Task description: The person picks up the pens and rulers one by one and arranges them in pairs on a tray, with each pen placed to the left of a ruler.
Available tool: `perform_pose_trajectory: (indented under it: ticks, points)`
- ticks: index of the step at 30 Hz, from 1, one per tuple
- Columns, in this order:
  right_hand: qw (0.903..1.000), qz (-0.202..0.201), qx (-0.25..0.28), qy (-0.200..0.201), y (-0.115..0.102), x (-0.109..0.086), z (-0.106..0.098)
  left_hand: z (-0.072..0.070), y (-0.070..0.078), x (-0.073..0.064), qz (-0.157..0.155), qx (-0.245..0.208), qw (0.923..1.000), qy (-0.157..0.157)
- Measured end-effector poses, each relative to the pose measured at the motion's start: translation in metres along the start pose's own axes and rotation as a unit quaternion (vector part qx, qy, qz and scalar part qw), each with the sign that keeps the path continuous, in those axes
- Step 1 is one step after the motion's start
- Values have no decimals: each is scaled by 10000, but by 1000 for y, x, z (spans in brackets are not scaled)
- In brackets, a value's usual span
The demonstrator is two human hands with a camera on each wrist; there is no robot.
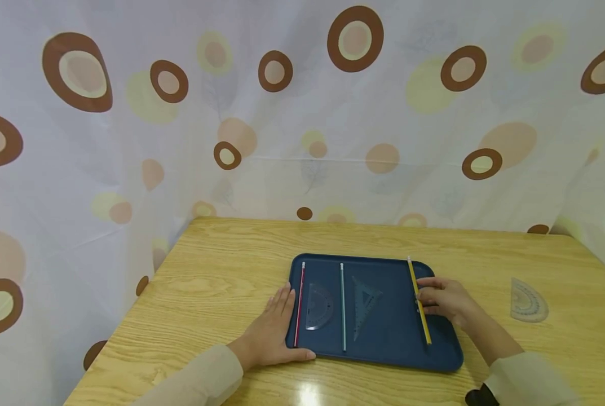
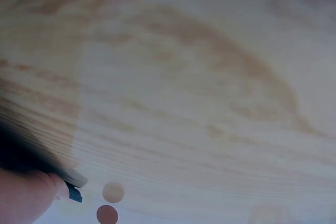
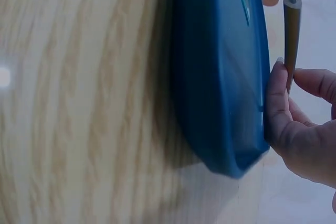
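A dark blue tray lies on the wooden table in the head view. My left hand rests at its left side, fingers straight along the rim and thumb along the front edge. Over the tray's right part, my right hand pinches a yellow pencil between thumb and fingers, eraser end pointing away. In the right wrist view the bare, unsharpened end of this pencil stands out above the rim. From left to right the tray bears a red pencil, a clear protractor, a teal pencil and a clear set square.
A second clear protractor lies on the table, right of the tray and beyond my right forearm. A pale curtain with brown and peach circles hangs behind the table and along both sides.
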State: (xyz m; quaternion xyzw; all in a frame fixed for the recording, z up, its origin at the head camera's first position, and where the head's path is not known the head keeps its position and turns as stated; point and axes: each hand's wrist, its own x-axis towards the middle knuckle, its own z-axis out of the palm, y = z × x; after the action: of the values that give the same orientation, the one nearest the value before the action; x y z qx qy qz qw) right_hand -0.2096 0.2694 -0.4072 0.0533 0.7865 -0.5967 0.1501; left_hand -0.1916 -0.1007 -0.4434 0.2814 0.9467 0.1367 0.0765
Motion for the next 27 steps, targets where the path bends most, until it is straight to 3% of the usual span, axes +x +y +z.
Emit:
perform_pose_trajectory:
  ticks: [12,27]
  points:
    - [9998,-106,-90,-152,0,2,16,1,-1,0,-58,-1,10000,-1]
    - [9999,-81,-126,21,4,4,30,1,-1,0,-81,-10,10000,-37]
